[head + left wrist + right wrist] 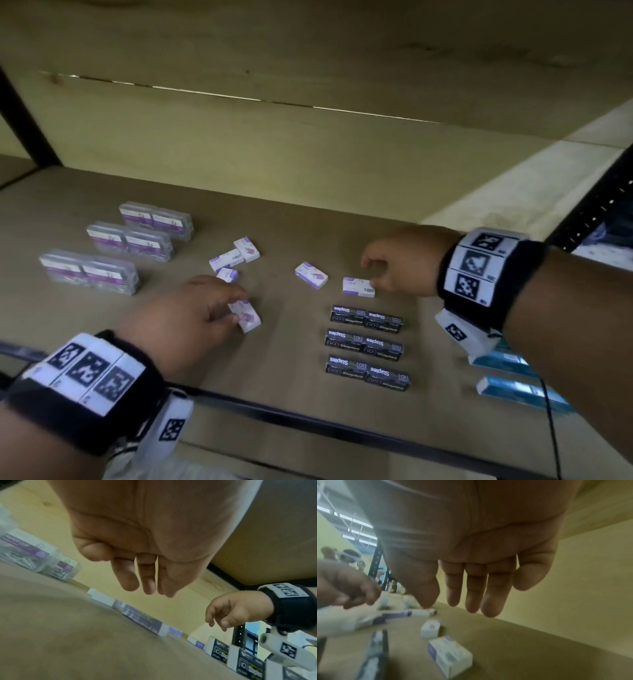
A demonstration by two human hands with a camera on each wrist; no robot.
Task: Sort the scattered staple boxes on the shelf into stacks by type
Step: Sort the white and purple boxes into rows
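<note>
Several small white-and-purple staple boxes lie scattered mid-shelf, among them a cluster (227,260) and a lone box (311,275). My left hand (239,308) reaches over another such box (248,320), fingertips at its near end. In the left wrist view its fingers (149,582) hang relaxed above that box (142,620) and grip nothing. My right hand (370,274) hovers beside a white-and-purple box (358,287), thumb close to its end. The right wrist view shows its fingers (474,595) straight over that box (450,655). Black "Staples" boxes (366,344) sit in three neat rows.
Three clear-wrapped purple packs (130,241) stand at the left back of the shelf (308,226). Blue boxes (513,377) lie at the right front, under my right forearm. A dark metal rail (308,421) runs along the front edge. The back panel rises close behind.
</note>
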